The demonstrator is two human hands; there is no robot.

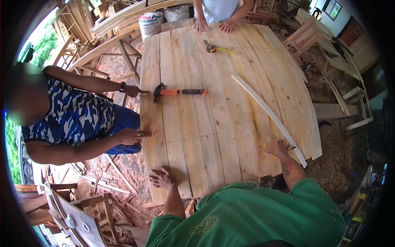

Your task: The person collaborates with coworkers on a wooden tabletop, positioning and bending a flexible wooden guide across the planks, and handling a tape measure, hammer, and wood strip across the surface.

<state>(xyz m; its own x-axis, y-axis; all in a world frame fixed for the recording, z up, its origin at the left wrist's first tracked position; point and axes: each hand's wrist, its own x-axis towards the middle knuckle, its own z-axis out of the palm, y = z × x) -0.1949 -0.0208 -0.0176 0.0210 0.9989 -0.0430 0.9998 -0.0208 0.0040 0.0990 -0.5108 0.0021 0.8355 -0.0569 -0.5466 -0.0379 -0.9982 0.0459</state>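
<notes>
My left hand (161,178) lies open, fingers spread, on the near left corner of the joined wooden boards (197,119). Near the right edge, my right hand (280,149) rests on the boards with its fingers curled; a small yellow thing shows at its underside, and what it holds is too small to make out. Beside that hand runs a long pale wooden strip (265,109), slanting across the boards. A hammer (181,92) with an orange and black handle lies toward the left. Farther back is a tape measure (211,48) with some yellow blade out.
At the left, a person in a patterned sleeveless top (78,111) touches the boards' edge. Another person's hands (214,26) rest at the far edge. Sacks (150,24), sawhorses (128,57), a wooden frame (302,38) and shavings (335,164) surround the boards.
</notes>
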